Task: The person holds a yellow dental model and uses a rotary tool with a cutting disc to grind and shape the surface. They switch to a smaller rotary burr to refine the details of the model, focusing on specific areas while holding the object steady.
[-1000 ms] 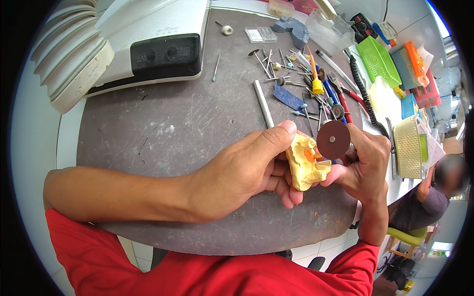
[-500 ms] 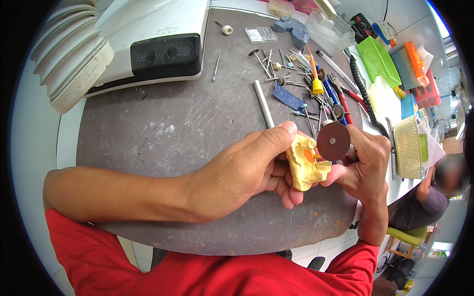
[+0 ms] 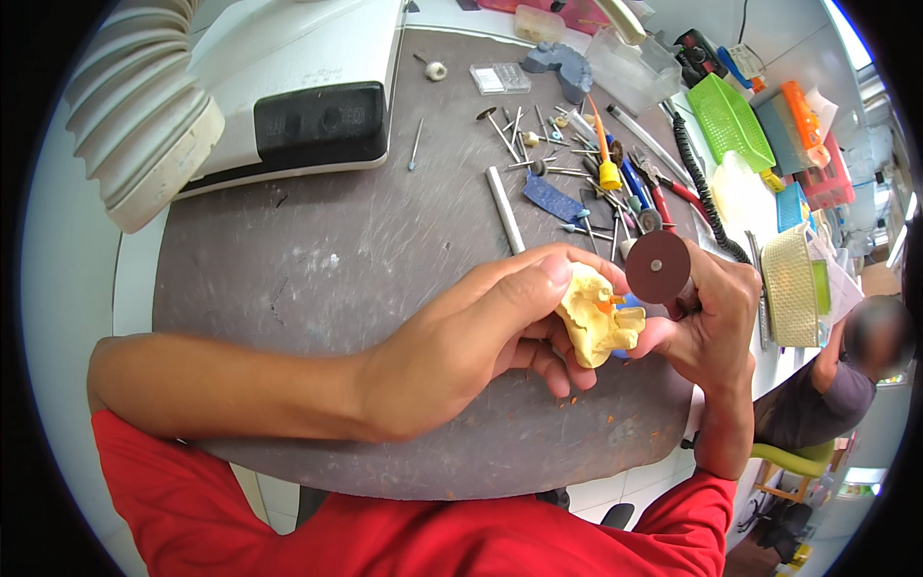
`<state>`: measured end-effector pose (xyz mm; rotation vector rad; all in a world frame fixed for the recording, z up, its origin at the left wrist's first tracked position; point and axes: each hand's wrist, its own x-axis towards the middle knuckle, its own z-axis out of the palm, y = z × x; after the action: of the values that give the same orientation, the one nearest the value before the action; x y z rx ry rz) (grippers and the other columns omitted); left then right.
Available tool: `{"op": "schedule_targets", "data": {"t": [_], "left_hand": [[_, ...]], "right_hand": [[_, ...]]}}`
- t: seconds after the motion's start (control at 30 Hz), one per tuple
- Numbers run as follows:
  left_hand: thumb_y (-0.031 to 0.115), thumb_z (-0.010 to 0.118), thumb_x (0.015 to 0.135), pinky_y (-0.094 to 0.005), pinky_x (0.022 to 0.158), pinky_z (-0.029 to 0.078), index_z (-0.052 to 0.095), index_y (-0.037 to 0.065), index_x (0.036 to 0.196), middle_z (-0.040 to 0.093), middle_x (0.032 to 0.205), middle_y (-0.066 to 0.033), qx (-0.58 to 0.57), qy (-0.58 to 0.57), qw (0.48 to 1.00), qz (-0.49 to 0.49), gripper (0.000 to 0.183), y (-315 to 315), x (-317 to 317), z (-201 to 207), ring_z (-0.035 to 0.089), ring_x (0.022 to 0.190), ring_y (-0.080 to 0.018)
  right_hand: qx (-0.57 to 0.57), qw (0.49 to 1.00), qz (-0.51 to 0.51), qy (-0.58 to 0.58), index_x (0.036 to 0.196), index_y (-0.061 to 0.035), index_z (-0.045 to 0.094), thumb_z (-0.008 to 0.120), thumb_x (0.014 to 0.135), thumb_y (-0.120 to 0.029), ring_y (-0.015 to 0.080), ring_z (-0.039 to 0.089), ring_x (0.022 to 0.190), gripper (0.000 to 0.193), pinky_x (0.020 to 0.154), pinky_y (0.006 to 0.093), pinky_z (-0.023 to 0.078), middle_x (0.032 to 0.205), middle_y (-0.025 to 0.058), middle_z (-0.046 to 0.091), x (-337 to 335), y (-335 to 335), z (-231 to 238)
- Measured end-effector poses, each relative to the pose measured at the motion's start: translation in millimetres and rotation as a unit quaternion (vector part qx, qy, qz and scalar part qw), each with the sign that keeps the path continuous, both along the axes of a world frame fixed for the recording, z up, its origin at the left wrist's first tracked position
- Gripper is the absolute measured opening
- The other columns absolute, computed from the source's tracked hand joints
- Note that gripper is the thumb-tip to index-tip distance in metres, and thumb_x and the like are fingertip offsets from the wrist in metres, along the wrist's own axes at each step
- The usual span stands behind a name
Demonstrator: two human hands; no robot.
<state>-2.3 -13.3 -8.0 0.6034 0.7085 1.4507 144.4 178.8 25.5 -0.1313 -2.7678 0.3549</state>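
Note:
My left hand grips a pale yellow plaster dental model with small orange bits on top, thumb over its upper edge, fingers curled beneath. My right hand holds a rotary handpiece whose round dark brown cutting disc stands just above and right of the model. The handpiece body is hidden inside the fist. Both hands hover over a worn grey round bench, and small orange crumbs lie on it below the model.
A white suction unit with a ribbed hose fills the upper left. Several burs, metal rods and hand tools lie scattered behind my hands. Green and orange trays and a woven basket stand right. Another person sits at the right edge.

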Motion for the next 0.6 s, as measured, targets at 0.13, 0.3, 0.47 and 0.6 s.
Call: {"op": "schedule_targets", "data": {"t": [0.13, 0.3, 0.47, 0.6], "left_hand": [[0.037, 0.044, 0.102, -0.0335, 0.09, 0.048, 0.035, 0.002, 0.14, 0.049, 0.131, -0.0124, 0.065, 0.076, 0.995, 0.018, 0.053, 2.1, -0.1, 2.1, 0.057, 0.109, -0.019], [0.006, 0.064, 0.09, -0.0325, 0.1, 0.046, 0.035, 0.004, 0.136, 0.036, 0.139, -0.0119, 0.062, 0.097, 0.989, 0.096, 0.055, 1.9, 10.6, 7.7, 0.049, 0.124, -0.0198], [-0.008, 0.069, 0.082, -0.0319, 0.102, 0.048, 0.037, 0.006, 0.128, 0.034, 0.138, -0.0129, 0.116, 0.17, 0.97, 0.129, 0.058, 4.8, 9.2, -1.9, 0.046, 0.128, -0.0231], [-0.009, 0.069, 0.08, -0.0327, 0.102, 0.049, 0.039, 0.007, 0.124, 0.033, 0.136, -0.0128, 0.103, 0.173, 0.969, 0.142, 0.056, 5.5, 8.5, -3.1, 0.047, 0.127, -0.0232]], "right_hand": [[0.016, 0.999, -0.025, 0.036, 0.077, -0.0041, 0.061, 0.082, 0.052, -0.062, 0.0106, 0.05, 0.042, 0.066, 0.041, 0.0237, 0.038, 0.048, 0.0016, 0.048, 6.9, 8.4, 5.5], [0.021, 0.993, -0.019, 0.111, 0.075, -0.0044, 0.062, 0.087, 0.053, -0.048, 0.0092, 0.043, 0.043, 0.055, 0.041, 0.025, 0.033, 0.052, 0.0, 0.047, 6.0, 9.0, 6.3], [0.031, 0.991, -0.007, 0.127, 0.074, -0.0045, 0.062, 0.09, 0.054, -0.04, 0.0097, 0.04, 0.044, 0.049, 0.041, 0.0259, 0.031, 0.059, 0.0014, 0.05, 8.4, 14.9, 3.6], [0.001, 0.991, 0.018, 0.131, 0.077, -0.0048, 0.063, 0.091, 0.056, -0.034, 0.0105, 0.044, 0.046, 0.045, 0.042, 0.0258, 0.034, 0.064, 0.0023, 0.053, 4.9, 3.5, 10.0]]}}
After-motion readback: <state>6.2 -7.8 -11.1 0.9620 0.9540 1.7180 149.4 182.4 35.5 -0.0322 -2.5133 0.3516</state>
